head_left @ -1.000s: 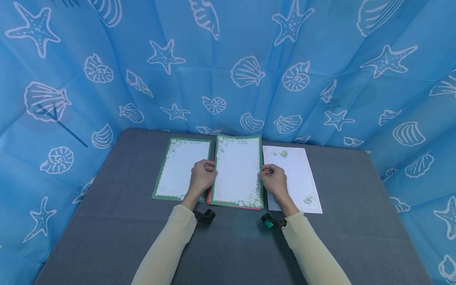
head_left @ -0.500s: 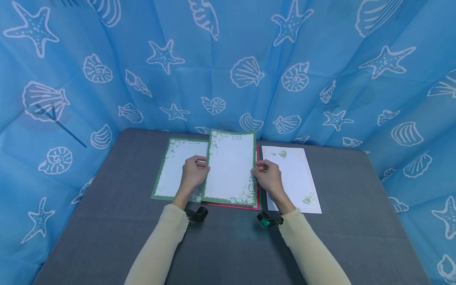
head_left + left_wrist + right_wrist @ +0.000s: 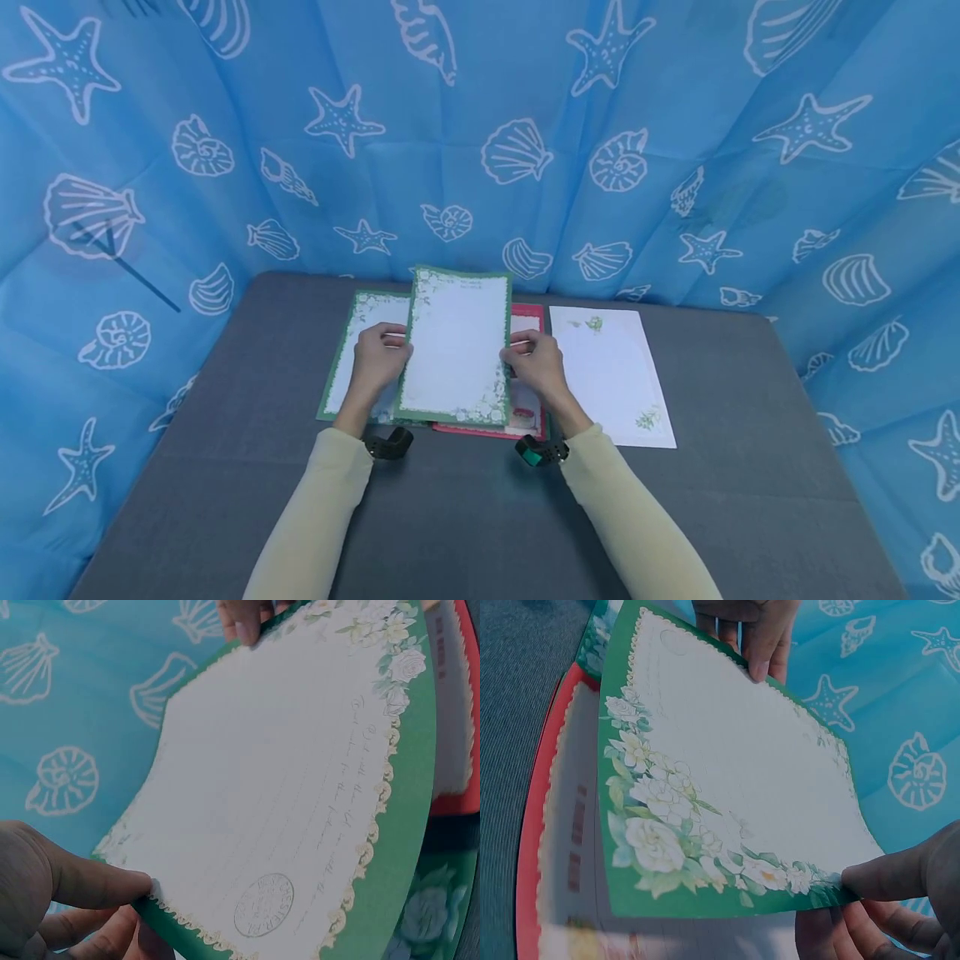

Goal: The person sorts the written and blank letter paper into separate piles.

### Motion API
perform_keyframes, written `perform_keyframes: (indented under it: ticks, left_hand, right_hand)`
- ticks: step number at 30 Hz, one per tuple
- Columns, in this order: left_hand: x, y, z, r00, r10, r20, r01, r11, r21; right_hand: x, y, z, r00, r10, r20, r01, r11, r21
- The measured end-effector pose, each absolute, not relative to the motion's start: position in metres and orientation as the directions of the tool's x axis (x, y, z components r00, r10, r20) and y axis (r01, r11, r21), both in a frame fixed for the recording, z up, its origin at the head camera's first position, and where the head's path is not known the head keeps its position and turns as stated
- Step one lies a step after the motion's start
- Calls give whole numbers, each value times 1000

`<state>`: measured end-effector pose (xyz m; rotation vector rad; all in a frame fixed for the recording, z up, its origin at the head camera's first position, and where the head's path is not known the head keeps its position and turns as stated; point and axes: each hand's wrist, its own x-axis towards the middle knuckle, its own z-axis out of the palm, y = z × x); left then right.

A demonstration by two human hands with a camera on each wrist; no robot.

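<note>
A sheet of letter paper (image 3: 456, 346) with a green border and white flowers is held up between both hands. My left hand (image 3: 378, 360) pinches its left edge, thumb on top and fingers beneath, as the left wrist view shows. At the opposite edge my right hand (image 3: 537, 367) pinches it the same way. The sheet bows slightly in the wrist views, with faint script and a round stamp print (image 3: 264, 905) near one corner. Below it lies a red-bordered sheet (image 3: 527, 417), partly covered. Another green-bordered sheet (image 3: 342, 392) lies at the left, overlapped by the held one.
A white sheet with small green sprigs (image 3: 611, 375) lies on the right of the grey table (image 3: 480, 525). A blue curtain (image 3: 480, 125) printed with shells and starfish hangs behind the table's back edge. Black bands are on both wrists.
Both hands have carried the green-bordered letter paper leftward from the middle stack, toward the left sheet. More of the red-bordered sheet beneath has come into view.
</note>
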<state>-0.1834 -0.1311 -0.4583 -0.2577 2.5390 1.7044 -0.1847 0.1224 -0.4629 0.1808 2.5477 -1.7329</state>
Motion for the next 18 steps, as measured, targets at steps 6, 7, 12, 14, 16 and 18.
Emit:
perform_keyframes:
  ticks: [6, 7, 12, 14, 16, 18]
  left_hand:
    - [-187, -143, -457, -979, -119, -168, -201, 375, 905]
    - [-187, -146, -458, -978, -121, -170, -203, 375, 905]
    - [-188, -156, -456, -973, -129, -191, -226, 378, 898]
    - [-188, -160, -454, -970, -140, -201, -240, 380, 893]
    - [-188, -162, -452, -966, -150, -210, -253, 378, 891]
    - [-187, -164, -451, -963, -161, -214, -261, 375, 890]
  right_hand:
    - [-189, 107, -461, -988, 38, -149, 154, 288, -945]
    - [-189, 105, -460, -987, 36, -156, 160, 280, -947]
    - [-192, 93, -458, -980, 24, -197, 197, 245, -949]
    - [-192, 89, -457, -978, 24, -209, 208, 245, -947]
    - [-193, 85, -457, -976, 24, -218, 217, 245, -945]
    - [-193, 81, -459, -975, 20, -221, 219, 243, -945]
